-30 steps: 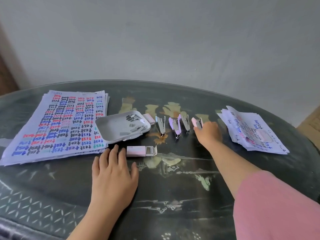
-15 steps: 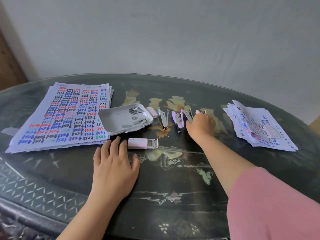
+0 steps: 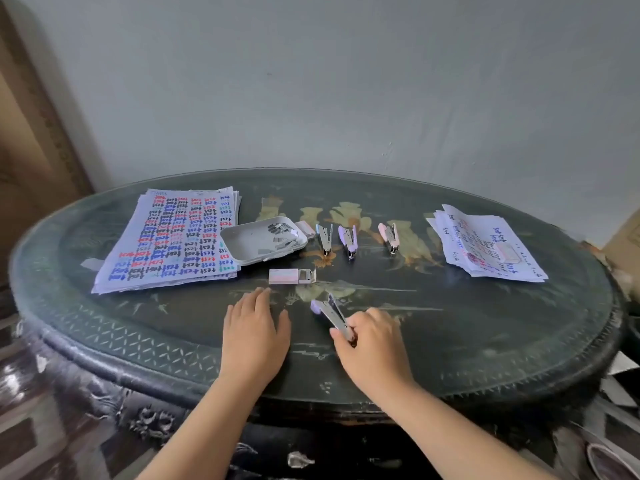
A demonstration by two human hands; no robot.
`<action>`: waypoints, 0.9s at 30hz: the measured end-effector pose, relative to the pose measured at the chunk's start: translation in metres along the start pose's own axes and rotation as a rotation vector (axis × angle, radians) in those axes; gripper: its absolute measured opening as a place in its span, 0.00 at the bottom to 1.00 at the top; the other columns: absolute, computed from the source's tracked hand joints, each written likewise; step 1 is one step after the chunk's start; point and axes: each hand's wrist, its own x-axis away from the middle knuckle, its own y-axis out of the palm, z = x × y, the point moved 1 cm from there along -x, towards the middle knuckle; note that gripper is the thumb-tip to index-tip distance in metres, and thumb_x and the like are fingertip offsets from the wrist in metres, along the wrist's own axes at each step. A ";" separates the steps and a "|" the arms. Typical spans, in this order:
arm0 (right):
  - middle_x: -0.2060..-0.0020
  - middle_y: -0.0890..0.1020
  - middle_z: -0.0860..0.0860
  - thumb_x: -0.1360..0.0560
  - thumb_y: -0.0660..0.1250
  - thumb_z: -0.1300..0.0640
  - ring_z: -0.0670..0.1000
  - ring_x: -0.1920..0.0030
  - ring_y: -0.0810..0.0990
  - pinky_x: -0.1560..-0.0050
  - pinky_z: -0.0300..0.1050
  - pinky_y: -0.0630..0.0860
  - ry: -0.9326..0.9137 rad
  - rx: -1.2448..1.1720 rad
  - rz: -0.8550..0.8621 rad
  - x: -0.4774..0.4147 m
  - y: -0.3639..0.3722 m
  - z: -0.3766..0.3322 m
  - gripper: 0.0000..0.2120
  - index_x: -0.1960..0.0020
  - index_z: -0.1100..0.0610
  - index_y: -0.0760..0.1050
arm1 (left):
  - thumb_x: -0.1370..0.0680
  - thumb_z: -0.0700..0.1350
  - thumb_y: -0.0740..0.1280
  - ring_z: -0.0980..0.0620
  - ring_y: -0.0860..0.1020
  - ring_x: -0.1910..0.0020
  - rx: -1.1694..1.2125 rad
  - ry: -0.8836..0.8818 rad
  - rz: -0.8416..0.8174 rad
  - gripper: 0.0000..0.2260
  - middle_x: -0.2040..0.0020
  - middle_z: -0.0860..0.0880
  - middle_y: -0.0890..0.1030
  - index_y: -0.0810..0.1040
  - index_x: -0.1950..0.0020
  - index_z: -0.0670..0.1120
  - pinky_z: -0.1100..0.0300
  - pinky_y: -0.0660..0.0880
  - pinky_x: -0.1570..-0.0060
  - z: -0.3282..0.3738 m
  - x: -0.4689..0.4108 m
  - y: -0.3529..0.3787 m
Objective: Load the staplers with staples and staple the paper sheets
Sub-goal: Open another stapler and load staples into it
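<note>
Fingers of our right hand curl round the nose of a small lilac-capped steel stapler; a second ago that hand was reaching into the row at the far middle of the dark lacquered oval table; we have since drawn this stapler back to the near side, whether resting or lifted we cannot tell; our left hand stays flat beside it, fingers straight; three remain in the row, a blue-tipped stapler, a purple stapler and a pink stapler; the half-open pink-and-white staple box lies just beyond the left hand, near the grey plastic tray of loose staples and the stack of handwritten paper sheets; loading, we judge, comes next.
</note>
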 end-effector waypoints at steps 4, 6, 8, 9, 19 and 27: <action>0.62 0.77 0.49 0.28 0.70 0.49 0.53 0.58 0.75 0.54 0.46 0.75 -0.045 0.015 0.025 0.027 0.008 -0.025 0.10 0.56 0.57 0.80 | 0.21 0.59 0.54 0.53 0.57 0.25 0.005 0.071 -0.032 0.22 0.28 0.53 0.68 0.71 0.31 0.51 0.51 0.48 0.25 0.007 0.030 0.004; 0.59 0.78 0.51 0.28 0.69 0.49 0.53 0.56 0.76 0.53 0.46 0.74 -0.038 0.018 0.013 0.034 0.010 -0.036 0.11 0.55 0.57 0.79 | 0.21 0.60 0.54 0.54 0.57 0.25 0.017 0.092 -0.026 0.22 0.28 0.54 0.68 0.73 0.33 0.51 0.52 0.48 0.25 0.007 0.033 0.004; 0.56 0.77 0.51 0.26 0.67 0.46 0.53 0.53 0.75 0.50 0.45 0.72 -0.030 0.020 -0.037 0.037 0.010 -0.042 0.13 0.52 0.57 0.77 | 0.22 0.61 0.56 0.55 0.60 0.26 0.060 0.074 -0.009 0.22 0.29 0.55 0.70 0.75 0.35 0.51 0.52 0.50 0.26 0.004 0.031 0.002; 0.55 0.76 0.50 0.25 0.65 0.45 0.52 0.51 0.74 0.48 0.44 0.71 -0.018 0.008 -0.083 0.038 0.009 -0.044 0.13 0.52 0.56 0.76 | 0.22 0.61 0.57 0.55 0.61 0.27 0.079 0.064 0.001 0.21 0.30 0.55 0.71 0.76 0.36 0.52 0.52 0.51 0.26 0.003 0.030 0.003; 0.55 0.85 0.52 0.22 0.63 0.53 0.54 0.54 0.82 0.51 0.48 0.78 0.352 -0.438 -0.245 -0.009 -0.003 -0.041 0.12 0.50 0.57 0.83 | 0.23 0.60 0.62 0.61 0.68 0.32 0.167 -0.001 0.006 0.16 0.41 0.60 0.80 0.76 0.37 0.60 0.54 0.53 0.29 0.006 0.020 -0.002; 0.54 0.82 0.52 0.24 0.68 0.60 0.51 0.67 0.82 0.72 0.42 0.74 0.439 -0.994 -0.229 -0.010 -0.019 -0.043 0.10 0.44 0.55 0.73 | 0.26 0.41 0.71 0.61 0.81 0.53 0.806 0.045 -0.051 0.12 0.53 0.57 0.84 0.81 0.44 0.53 0.60 0.78 0.49 0.015 0.016 -0.023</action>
